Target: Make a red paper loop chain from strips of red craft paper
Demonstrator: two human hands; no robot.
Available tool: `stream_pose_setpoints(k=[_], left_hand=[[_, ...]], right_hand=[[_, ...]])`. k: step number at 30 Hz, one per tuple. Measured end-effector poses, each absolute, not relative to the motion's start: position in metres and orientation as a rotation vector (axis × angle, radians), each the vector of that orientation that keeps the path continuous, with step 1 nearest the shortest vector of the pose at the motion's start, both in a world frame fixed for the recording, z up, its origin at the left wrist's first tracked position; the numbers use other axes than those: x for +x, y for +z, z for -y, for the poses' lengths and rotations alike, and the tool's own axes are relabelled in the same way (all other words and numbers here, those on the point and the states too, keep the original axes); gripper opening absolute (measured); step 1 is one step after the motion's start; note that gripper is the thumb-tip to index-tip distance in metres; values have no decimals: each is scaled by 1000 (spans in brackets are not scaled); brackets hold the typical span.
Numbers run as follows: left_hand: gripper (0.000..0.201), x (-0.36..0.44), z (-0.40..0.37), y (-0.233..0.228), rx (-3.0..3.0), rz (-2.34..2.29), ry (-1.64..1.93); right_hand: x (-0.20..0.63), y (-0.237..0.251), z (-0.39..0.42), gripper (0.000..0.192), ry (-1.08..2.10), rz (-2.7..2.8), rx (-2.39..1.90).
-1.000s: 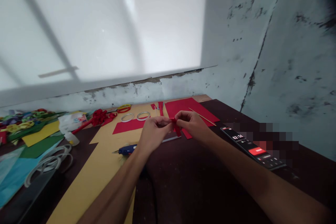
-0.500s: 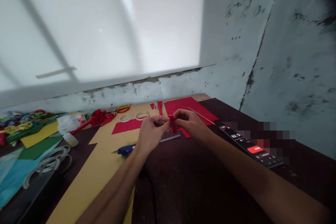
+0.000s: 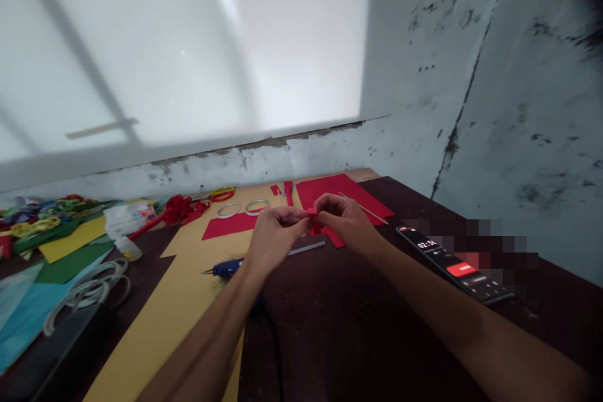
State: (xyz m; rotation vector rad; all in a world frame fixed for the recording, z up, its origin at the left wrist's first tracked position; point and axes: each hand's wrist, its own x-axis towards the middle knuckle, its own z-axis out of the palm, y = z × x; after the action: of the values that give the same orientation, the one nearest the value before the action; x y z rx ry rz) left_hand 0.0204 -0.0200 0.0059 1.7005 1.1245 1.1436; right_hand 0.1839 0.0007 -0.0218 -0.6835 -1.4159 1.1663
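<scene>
Head view: the left hand (image 3: 273,233) and right hand (image 3: 346,221) are meeting above the dark counter (image 3: 358,326), fingers of both pinching a small red paper piece (image 3: 313,214) between them. A blue glue gun (image 3: 226,268) is lying at the left hand's eight o'clock, and a phone (image 3: 455,266) is resting at the right hand's four o'clock.

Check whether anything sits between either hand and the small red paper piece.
Nothing visible does. The left hand and right hand both pinch the red paper piece directly, fingertips meeting on it above the dark table. The glue gun lies apart, lower left.
</scene>
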Motion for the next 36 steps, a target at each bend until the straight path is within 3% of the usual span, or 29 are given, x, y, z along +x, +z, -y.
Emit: stream_pose_setpoints(k=[22,36], left_hand=[[10,19,18,4,1598,-1127,1211],[20,20,20,3,1559,-1077,1164]], right_hand=[[185,-26,-4,8,1240,1444,-678],[185,-19,1,4,1124,1511,-720]])
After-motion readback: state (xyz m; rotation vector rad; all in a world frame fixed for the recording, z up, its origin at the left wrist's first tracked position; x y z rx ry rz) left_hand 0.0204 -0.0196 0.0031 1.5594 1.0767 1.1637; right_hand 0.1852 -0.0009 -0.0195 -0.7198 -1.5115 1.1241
